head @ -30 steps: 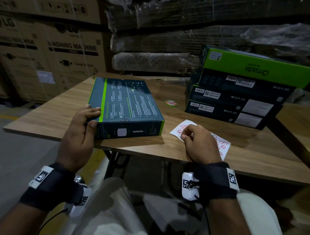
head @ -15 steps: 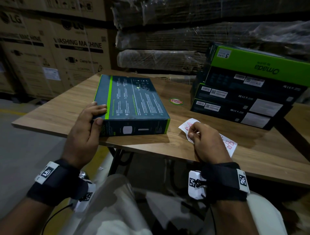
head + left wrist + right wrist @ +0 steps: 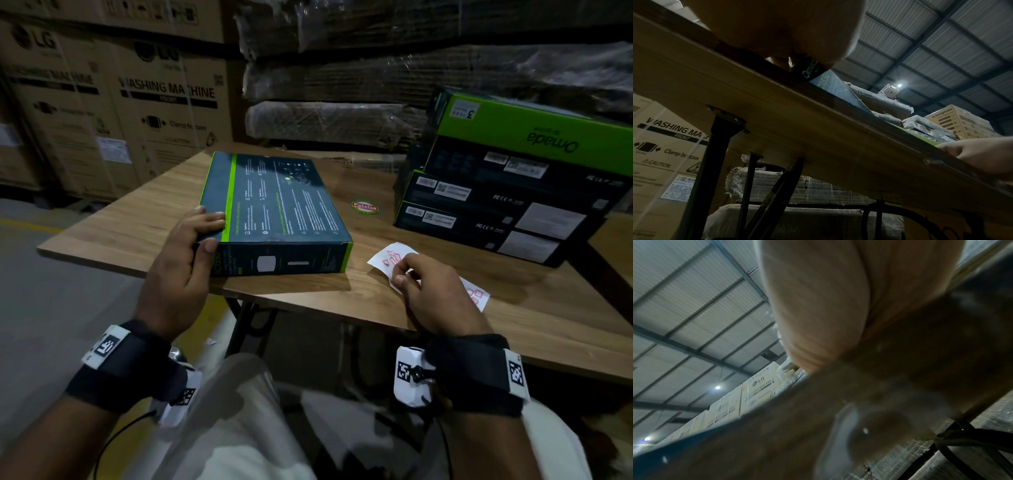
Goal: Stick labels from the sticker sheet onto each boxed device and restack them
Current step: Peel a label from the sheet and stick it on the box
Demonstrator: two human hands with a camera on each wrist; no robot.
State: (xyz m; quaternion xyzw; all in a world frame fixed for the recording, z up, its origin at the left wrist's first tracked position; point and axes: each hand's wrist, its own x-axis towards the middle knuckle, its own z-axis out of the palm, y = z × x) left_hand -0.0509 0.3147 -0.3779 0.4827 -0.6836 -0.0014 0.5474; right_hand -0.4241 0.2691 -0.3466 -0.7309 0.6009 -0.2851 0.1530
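A dark device box (image 3: 277,205) with a green stripe lies flat near the front edge of the wooden table (image 3: 137,219). My left hand (image 3: 191,250) grips its near left corner, fingers on top and thumb on the front face; the left wrist view shows that corner (image 3: 812,71) from below. The white sticker sheet (image 3: 394,257) with red labels lies to the right of the box. My right hand (image 3: 428,287) rests on it with fingers curled, pinching at the sheet. The right wrist view shows only my palm (image 3: 818,305) and the table's edge.
A stack of several boxed devices (image 3: 513,192), the top one green, stands at the table's back right. A round red-and-green sticker (image 3: 365,206) sits on the tabletop between box and stack. Washing-machine cartons (image 3: 137,113) and wrapped bundles (image 3: 329,120) fill the background.
Both hands keep their places on the box and the sheet. The head view has shifted a little, so everything sits further right in the picture.
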